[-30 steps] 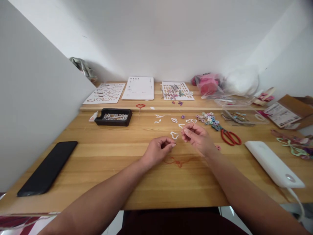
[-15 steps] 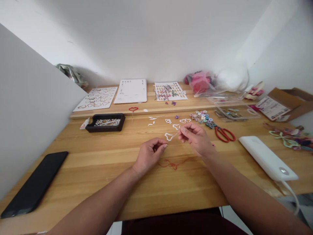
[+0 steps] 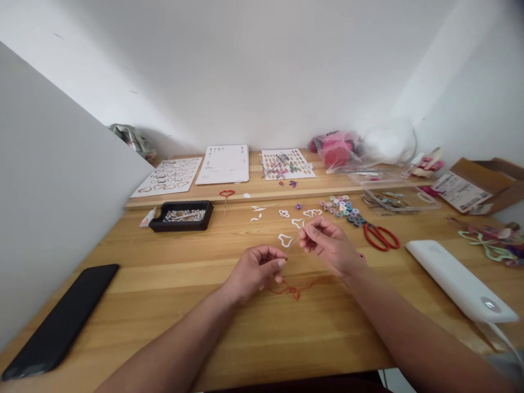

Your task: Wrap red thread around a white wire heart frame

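Near the middle of the wooden table, my left hand (image 3: 258,268) is closed, thumb and forefinger pinched at the end of a thin pale strand. My right hand (image 3: 325,243) is also closed in a pinch, on the same strand just to the right; the strand is too fine to make out fully. Below them a tangle of red thread (image 3: 293,292) lies on the tabletop, partly behind my left hand. Just beyond the fingertips are a white heart-like outline (image 3: 285,240) and further white cut-out shapes (image 3: 284,213).
Red-handled scissors (image 3: 380,238) lie right of my hands beside small thread spools (image 3: 339,206). A white power bank (image 3: 458,278) is at right, a black phone (image 3: 61,316) at left. A black bead tray (image 3: 180,216) and patterned sheets (image 3: 167,177) stand farther back.
The view has tilted slightly, so everything sits lower in the picture. My left thumb and fingers have shifted a little, with the thumb tip more apart; both hands stay close together.
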Demonstrator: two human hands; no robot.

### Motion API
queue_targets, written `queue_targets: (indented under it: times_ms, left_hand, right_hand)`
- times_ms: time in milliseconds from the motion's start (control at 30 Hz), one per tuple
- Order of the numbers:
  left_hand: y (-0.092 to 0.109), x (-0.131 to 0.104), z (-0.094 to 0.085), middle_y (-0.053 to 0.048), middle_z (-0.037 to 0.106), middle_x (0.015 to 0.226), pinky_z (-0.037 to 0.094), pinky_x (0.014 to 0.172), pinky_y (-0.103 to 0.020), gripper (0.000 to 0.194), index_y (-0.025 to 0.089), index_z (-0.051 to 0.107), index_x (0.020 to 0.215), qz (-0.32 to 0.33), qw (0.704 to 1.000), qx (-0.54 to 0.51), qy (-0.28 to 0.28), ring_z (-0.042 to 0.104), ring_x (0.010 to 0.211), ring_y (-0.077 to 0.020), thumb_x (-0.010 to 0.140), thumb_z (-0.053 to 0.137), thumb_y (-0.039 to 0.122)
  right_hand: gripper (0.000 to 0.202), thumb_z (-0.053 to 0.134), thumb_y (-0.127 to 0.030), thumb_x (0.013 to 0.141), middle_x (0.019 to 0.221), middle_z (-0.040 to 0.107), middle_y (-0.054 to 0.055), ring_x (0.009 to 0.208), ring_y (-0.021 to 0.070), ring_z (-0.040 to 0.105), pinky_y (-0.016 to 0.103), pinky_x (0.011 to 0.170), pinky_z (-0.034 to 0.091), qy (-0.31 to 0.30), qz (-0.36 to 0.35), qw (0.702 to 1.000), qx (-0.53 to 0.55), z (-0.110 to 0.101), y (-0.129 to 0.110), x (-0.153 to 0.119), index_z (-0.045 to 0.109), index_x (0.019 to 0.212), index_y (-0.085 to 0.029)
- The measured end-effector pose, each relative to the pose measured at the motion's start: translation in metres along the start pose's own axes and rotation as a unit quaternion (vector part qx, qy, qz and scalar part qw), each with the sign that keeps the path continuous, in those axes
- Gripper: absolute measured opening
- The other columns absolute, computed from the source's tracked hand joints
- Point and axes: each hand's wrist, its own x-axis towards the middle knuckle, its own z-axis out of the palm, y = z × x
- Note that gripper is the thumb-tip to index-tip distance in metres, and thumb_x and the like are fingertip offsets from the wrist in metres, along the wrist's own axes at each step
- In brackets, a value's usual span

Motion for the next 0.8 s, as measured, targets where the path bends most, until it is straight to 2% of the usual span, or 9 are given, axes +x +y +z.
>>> queue_targets:
  times_ms: [100,200,367,533,633,700,733,800]
  left_hand:
    - [0.001,-0.002,0.0,0.0,0.064,0.061,0.037,0.039,-0.016,0.041,0.013,0.061,0.094,-0.04,0.998,-0.028,-0.033,0.052,0.041,-0.0067,0.073,0.078,0.045]
    - [0.002,-0.003,0.0,0.0,0.064,0.064,0.042,0.04,-0.015,0.04,0.014,0.06,0.09,-0.041,0.998,-0.042,-0.037,0.057,0.045,-0.0077,0.073,0.078,0.045]
    - [0.004,-0.006,-0.001,0.002,0.062,0.061,0.038,0.037,-0.012,0.034,0.014,0.059,0.089,-0.031,0.999,-0.012,-0.032,0.052,0.042,-0.0045,0.08,0.074,0.044]
    - [0.001,-0.006,-0.005,0.003,0.061,0.061,0.034,0.035,-0.011,0.031,0.015,0.058,0.09,-0.014,1.0,0.0,-0.001,0.049,0.042,-0.004,0.082,0.072,0.042]
    - [-0.003,-0.003,-0.01,0.004,0.06,0.063,0.033,0.036,-0.011,0.032,0.016,0.058,0.091,-0.009,1.0,0.002,0.024,0.05,0.044,-0.0046,0.081,0.073,0.042]
    - [-0.004,-0.001,-0.013,0.004,0.059,0.063,0.031,0.034,-0.012,0.033,0.017,0.058,0.092,-0.008,0.999,0.018,0.033,0.049,0.043,-0.0052,0.081,0.072,0.044]
    - [-0.005,-0.001,-0.014,0.004,0.059,0.062,0.028,0.033,-0.012,0.033,0.017,0.059,0.092,-0.006,0.999,0.035,0.038,0.048,0.043,-0.0056,0.081,0.072,0.046]
    - [-0.004,0.0,-0.014,0.003,0.059,0.06,0.027,0.034,-0.013,0.034,0.017,0.06,0.092,0.007,0.996,0.08,0.042,0.048,0.042,-0.0063,0.082,0.069,0.048]
  right_hand:
    - [0.026,0.078,-0.038,0.078,0.074,0.066,-0.001,0.062,0.0104,0.059,0.023,0.055,0.044,-0.005,0.006,1.0,0.004,0.001,0.001,-0.001,0.06,0.077,-0.02]
    - [0.026,0.077,-0.038,0.079,0.074,0.066,-0.001,0.062,0.0101,0.06,0.022,0.055,0.044,-0.013,0.007,1.0,0.0,0.002,0.002,-0.001,0.059,0.077,-0.019]
    - [0.029,0.079,-0.038,0.076,0.072,0.066,-0.002,0.06,0.0093,0.06,0.022,0.055,0.043,-0.003,0.015,1.0,0.015,0.0,0.006,0.0,0.057,0.077,-0.019]
    - [0.03,0.076,-0.041,0.077,0.073,0.066,-0.001,0.059,0.0098,0.06,0.022,0.055,0.044,-0.002,0.01,1.0,-0.003,0.003,0.01,0.003,0.056,0.079,-0.019]
    - [0.026,0.066,-0.044,0.084,0.078,0.066,0.0,0.061,0.0114,0.061,0.024,0.054,0.044,-0.02,0.014,0.996,-0.087,0.008,0.002,-0.003,0.058,0.083,-0.019]
    - [0.02,0.064,-0.039,0.086,0.078,0.066,0.0,0.064,0.0117,0.06,0.025,0.057,0.043,-0.012,-0.006,0.974,-0.225,0.007,-0.01,-0.015,0.062,0.085,-0.019]
    - [0.016,0.064,-0.035,0.086,0.078,0.067,0.0,0.067,0.0119,0.06,0.025,0.061,0.043,-0.002,-0.033,0.948,-0.315,0.003,-0.017,-0.024,0.064,0.086,-0.019]
    - [0.013,0.062,-0.031,0.089,0.078,0.069,-0.001,0.07,0.013,0.06,0.027,0.066,0.042,0.026,-0.073,0.868,-0.49,-0.016,-0.033,-0.047,0.068,0.085,-0.021]
